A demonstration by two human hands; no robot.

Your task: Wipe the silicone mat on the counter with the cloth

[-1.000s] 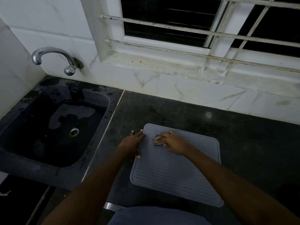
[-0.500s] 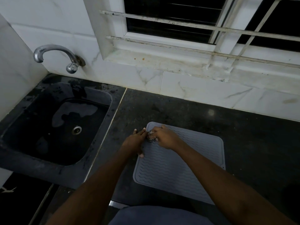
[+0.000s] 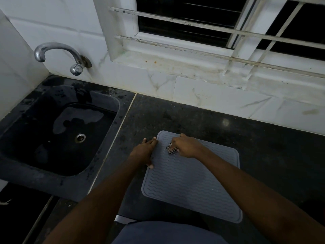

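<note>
Mat (image 3: 191, 182) on counter (image 3: 263, 155), right of sink (image 3: 21, 162)

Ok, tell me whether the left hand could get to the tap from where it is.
Probably yes: the left hand rests at the mat's left edge, and only the open sink lies between it and the tap.

Just one view here, a wide-angle camera worn on the person's head, looking forward and steeply down at the dark speckled stone counter (image 3: 202, 118) from close above. Both bare forearms run up from the bottom edge toward mid-frame, so the camera sits right over the work spot. The black sunken sink (image 3: 58, 138) fills the left side, the curved chrome tap (image 3: 58, 53) sits upper left, and the white barred window (image 3: 219, 29) spans the top right. Straight lines bow near the edges, typical fisheye.
</note>
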